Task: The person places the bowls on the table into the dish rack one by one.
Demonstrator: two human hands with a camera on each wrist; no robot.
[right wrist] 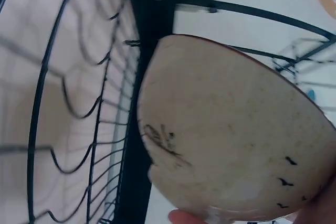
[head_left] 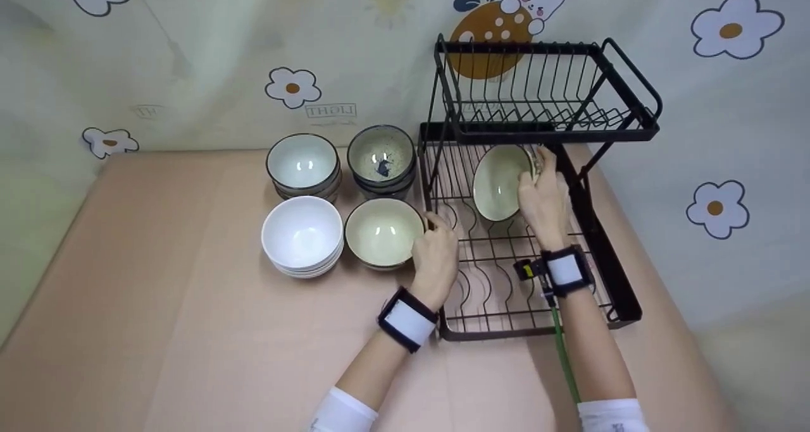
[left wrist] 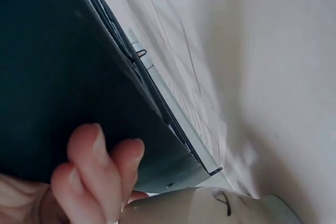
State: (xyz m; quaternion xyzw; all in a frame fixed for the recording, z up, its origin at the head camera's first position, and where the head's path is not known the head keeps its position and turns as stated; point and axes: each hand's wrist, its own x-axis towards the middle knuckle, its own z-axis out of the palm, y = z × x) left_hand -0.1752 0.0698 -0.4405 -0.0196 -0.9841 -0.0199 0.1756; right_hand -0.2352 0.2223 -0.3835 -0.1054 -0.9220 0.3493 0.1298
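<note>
Right hand (head_left: 543,195): we see it gripping a pale green bowl (head_left: 501,182), tilted on edge in the lower tier of the black dish rack (head_left: 595,242)
Left hand (head_left: 435,255): we see fingers curled on the rim of the cream bowl (head_left: 381,231) just beside the rack
Nearby: white bowls (head_left: 302,233) stacked on the table (head_left: 158,305)

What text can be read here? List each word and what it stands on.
"LIGHT", mirrored, in a small box on the backdrop cloth, legible at.
A second small boxed label on the same cloth: too faint to read.
Dark brush marks on the beige bowl the right hand holds: not readable as letters.
</note>
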